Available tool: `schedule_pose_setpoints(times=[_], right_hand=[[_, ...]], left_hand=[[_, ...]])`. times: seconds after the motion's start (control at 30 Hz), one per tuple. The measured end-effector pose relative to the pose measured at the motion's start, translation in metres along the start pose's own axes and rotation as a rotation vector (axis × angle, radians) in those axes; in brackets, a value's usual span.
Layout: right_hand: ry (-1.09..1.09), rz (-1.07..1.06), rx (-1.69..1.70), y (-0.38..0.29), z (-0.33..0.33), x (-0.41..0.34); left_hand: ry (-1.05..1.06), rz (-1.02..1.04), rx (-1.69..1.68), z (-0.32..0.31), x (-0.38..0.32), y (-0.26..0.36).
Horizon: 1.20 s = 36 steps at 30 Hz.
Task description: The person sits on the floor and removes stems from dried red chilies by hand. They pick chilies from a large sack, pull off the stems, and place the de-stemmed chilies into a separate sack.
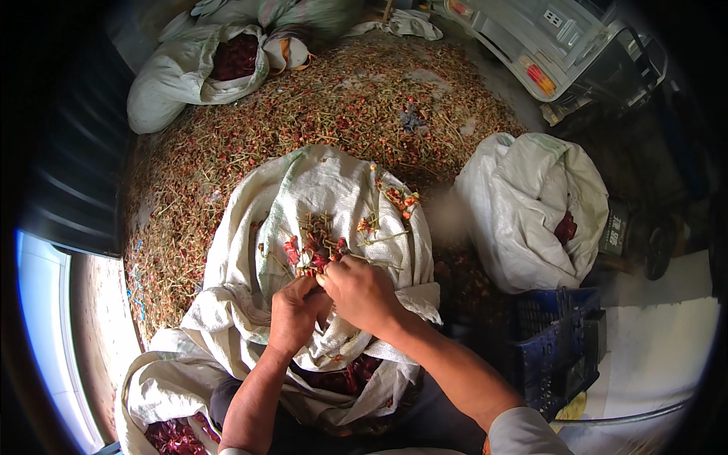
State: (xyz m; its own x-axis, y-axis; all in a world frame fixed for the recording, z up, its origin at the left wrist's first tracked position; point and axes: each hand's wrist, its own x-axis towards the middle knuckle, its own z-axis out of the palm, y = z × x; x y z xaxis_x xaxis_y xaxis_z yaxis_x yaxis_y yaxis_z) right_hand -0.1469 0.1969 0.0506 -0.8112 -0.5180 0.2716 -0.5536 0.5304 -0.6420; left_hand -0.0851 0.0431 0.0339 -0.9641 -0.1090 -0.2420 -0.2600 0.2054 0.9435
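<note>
My left hand (pixel 298 313) and my right hand (pixel 357 287) meet over a white woven sack (pixel 324 182), fingertips together. Both pinch a small dried red pod or piece of plant between them; the fingers partly hide it. Just beyond the fingertips, red dried pods (pixel 318 260) with stalks lie on the sack's cloth. Orange-red scraps and stems (pixel 401 199) lie farther up on its right side. Below my wrists, the open mouth of a sack shows dark red dried pods (pixel 347 378). Another white sack (pixel 159 387) at the lower left also holds dark red pods (pixel 179 437).
Stalks and reddish scraps (pixel 341 114) cover the floor ahead. A filled white sack (pixel 170 74) lies at the upper left, another (pixel 512 210) stands at the right above a blue plastic crate (pixel 554 347). A vehicle's rear with lights (pixel 534 74) is at the upper right.
</note>
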Motion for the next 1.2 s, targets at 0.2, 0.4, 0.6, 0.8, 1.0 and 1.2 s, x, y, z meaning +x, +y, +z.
schedule_pose_setpoints(times=[0.2,0.4,0.6,0.8,1.0,1.2], right_hand=[[-0.004,0.494,0.710,0.014,-0.002,0.010],[0.292,0.734,1.429,0.036,-0.028,0.022],[0.261,0.713,1.488,0.038,-0.050,0.021],[0.205,0.706,1.602,0.039,-0.046,0.018],[0.133,0.779,1.392,0.035,-0.047,0.019],[-0.033,0.690,1.024,0.027,-0.033,0.018]], left_hand=[[-0.026,0.019,-0.369,0.007,0.001,0.008],[0.260,-0.129,-0.404,-0.026,0.028,-0.003],[0.276,0.039,0.588,-0.043,0.074,-0.055],[0.306,0.084,0.599,-0.046,0.087,-0.082],[0.206,-0.182,-0.271,-0.059,0.070,-0.039],[0.079,-0.196,-0.709,-0.044,0.053,0.005]])
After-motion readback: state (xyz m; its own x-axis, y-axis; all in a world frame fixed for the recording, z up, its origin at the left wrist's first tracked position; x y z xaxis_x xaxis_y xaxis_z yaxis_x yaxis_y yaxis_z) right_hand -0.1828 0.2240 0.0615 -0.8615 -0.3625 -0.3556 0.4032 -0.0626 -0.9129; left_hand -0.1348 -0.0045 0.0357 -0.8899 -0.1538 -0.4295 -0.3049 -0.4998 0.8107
